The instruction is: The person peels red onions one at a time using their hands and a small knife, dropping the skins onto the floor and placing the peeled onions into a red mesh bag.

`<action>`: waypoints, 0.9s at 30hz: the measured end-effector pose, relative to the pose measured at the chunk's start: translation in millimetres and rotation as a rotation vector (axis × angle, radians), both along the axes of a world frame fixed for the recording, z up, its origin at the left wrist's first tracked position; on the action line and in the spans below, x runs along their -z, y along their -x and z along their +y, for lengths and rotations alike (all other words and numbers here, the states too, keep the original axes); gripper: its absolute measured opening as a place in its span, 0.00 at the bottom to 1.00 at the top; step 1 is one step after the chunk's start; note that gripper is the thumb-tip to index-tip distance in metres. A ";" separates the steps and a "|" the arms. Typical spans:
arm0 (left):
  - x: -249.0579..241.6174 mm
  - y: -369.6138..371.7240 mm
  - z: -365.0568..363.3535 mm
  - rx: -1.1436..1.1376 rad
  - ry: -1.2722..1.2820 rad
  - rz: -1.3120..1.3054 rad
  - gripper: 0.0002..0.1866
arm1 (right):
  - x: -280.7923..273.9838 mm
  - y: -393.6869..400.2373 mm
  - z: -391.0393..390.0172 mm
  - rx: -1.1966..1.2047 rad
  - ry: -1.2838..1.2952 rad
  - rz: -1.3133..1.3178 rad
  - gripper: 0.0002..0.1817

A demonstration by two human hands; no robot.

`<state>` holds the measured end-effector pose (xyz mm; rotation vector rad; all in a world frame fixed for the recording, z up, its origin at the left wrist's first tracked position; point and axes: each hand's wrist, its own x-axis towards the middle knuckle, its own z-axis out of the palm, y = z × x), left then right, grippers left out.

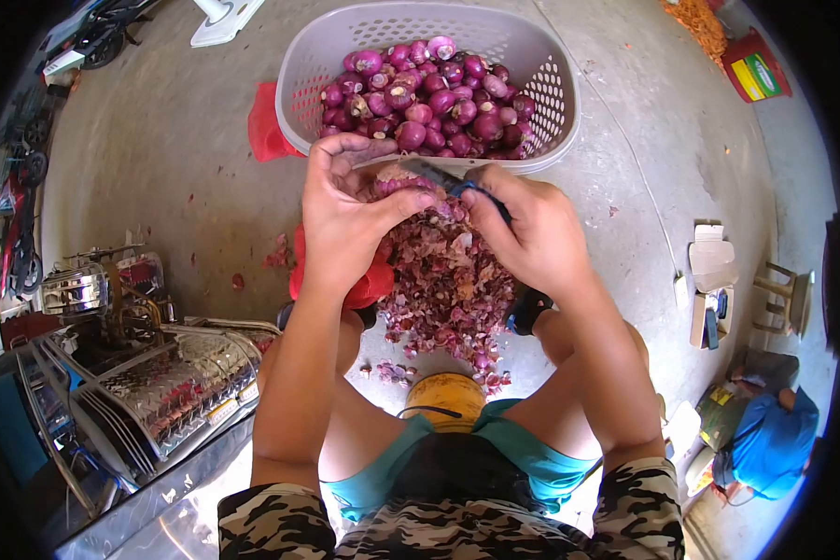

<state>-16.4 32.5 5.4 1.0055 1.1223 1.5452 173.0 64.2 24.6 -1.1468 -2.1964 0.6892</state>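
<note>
My left hand [345, 210] is curled around a red onion [394, 184], its thumb pressed on the near side. A small knife [429, 173] with a dark blade is gripped in my right hand [537, 224], and its tip end is close against the onion. Part of the knife's handle is covered by my fingers. Beneath both hands lies a heap of purple onion skins [448, 280] on the floor. Just beyond them stands a grey perforated laundry basket [299, 89] holding many red onions [439, 98].
A red mesh sack [371, 283] lies by my left foot, and a yellow bucket [446, 399] is between my legs. To the left is a chrome metal vehicle frame [159, 392]. A cardboard box [712, 317], a wooden stool [782, 299] and a red bucket [756, 70] are on the right.
</note>
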 end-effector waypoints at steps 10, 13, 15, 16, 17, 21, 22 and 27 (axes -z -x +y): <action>1.8 7.3 -0.3 0.121 0.113 0.068 0.38 | -5.2 2.9 3.5 0.032 -0.016 -0.082 0.10; 1.7 11.0 0.1 0.144 0.140 0.136 0.38 | 2.3 -0.4 2.6 -0.105 -0.087 -0.038 0.10; 2.6 11.2 -0.5 0.153 0.138 0.112 0.39 | 5.4 0.6 3.3 -0.066 -0.057 -0.138 0.10; 2.7 10.9 -0.8 0.160 0.136 0.100 0.39 | 5.7 1.0 3.1 -0.043 -0.042 -0.188 0.10; 0.3 10.7 -1.0 0.177 0.164 0.094 0.39 | 4.5 2.6 2.2 -0.006 -0.043 -0.175 0.10; -7.3 12.5 -2.2 0.232 0.248 0.089 0.41 | 0.6 7.5 2.1 0.076 0.012 -0.113 0.10; -7.0 12.7 -3.0 0.246 0.265 0.091 0.42 | 0.8 7.4 2.0 0.083 0.043 -0.097 0.11; 1.5 12.9 -3.4 0.330 0.262 0.088 0.44 | 16.1 9.6 1.6 -0.114 0.450 0.329 0.13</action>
